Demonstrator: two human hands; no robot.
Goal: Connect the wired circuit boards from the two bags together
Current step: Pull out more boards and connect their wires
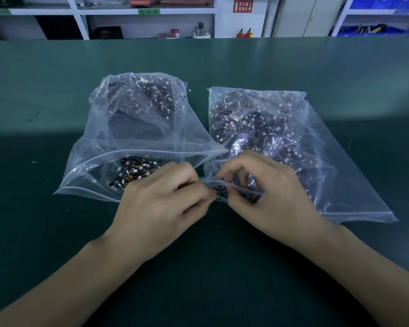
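Observation:
Two clear plastic zip bags lie side by side on the green table. The left bag (137,128) gapes open toward me, with small black wired boards (137,172) piled near its mouth. The right bag (281,128) is full of the same kind of boards with white connectors. My left hand (161,204) and my right hand (265,192) meet at the right bag's near-left corner. Both pinch the plastic mouth (222,185) there with curled fingers. A few dark boards (222,193) show between the fingertips, inside the plastic.
The green table mat (210,267) stretches wide around the bags. Shelving (151,17), a cabinet (302,15) and blue bins (376,29) stand behind the far edge of the table.

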